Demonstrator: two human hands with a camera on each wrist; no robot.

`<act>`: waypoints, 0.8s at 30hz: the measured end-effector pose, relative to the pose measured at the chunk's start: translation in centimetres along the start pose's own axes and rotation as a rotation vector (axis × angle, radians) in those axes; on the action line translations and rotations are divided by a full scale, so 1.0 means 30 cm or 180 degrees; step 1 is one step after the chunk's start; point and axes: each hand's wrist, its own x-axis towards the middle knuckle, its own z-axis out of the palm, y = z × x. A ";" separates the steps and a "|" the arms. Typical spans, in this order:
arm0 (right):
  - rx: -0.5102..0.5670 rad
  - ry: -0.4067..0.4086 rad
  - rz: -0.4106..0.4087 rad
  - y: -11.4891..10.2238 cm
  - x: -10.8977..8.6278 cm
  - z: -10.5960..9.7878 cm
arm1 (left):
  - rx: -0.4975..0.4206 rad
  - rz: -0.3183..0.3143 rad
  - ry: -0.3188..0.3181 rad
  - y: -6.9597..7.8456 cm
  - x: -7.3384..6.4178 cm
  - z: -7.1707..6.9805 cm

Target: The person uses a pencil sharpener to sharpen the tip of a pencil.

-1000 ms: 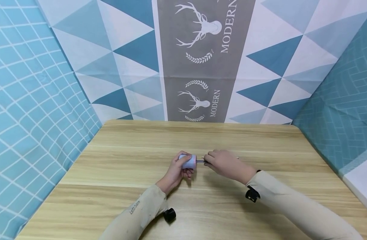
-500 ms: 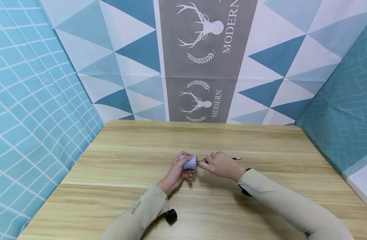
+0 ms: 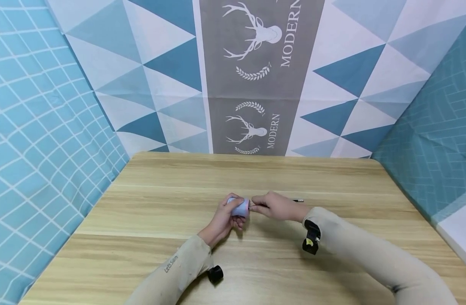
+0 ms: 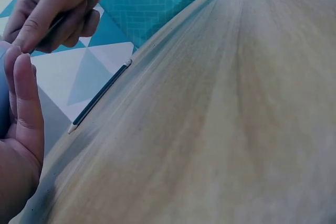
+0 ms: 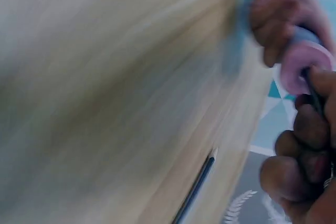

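Note:
My left hand (image 3: pixel 221 218) grips a light-blue cylindrical pencil sharpener (image 3: pixel 239 209) around its body. Its pink end face (image 5: pixel 294 72) points toward the right hand and has a hole in the middle. A dark pencil (image 5: pixel 315 95) has its end at that hole, pinched by my right hand (image 3: pixel 280 206) close to the sharpener. Most of the pencil's length is hidden by the fingers. In the left wrist view the right hand (image 4: pixel 58 11) is curled around the dark shaft, and only a sliver of the sharpener shows at the left edge.
A second dark pencil (image 4: pixel 102 95) with a pointed tip lies on the wooden table (image 3: pixel 172 245), behind the right hand. A white box-like object (image 3: pixel 459 228) is at the table's right edge. Patterned cloth walls stand at the back and both sides.
My right hand has moved left, nearer the sharpener, and its wrist has turned. Less of the pencil shows between the hands. The left hand keeps its hold on the sharpener.

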 end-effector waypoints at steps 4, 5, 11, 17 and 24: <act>0.1572 -0.0470 0.1017 0.011 0.000 -0.017 | -0.0008 0.0057 -0.0067 -0.002 -0.004 0.000; 0.1932 -0.0562 0.1238 0.017 -0.002 -0.018 | -0.0006 0.0071 -0.0084 -0.002 -0.006 0.001; 0.2812 -0.0855 0.1655 0.055 -0.014 -0.016 | 0.0034 0.0074 -0.0150 0.001 -0.012 0.008; 0.2013 -0.0625 0.1397 0.043 -0.018 -0.028 | 0.0027 0.0098 -0.0193 0.008 -0.010 0.012; -0.0990 0.0403 0.0286 -0.041 -0.038 -0.028 | -0.0023 0.0126 -0.0057 0.006 -0.004 0.000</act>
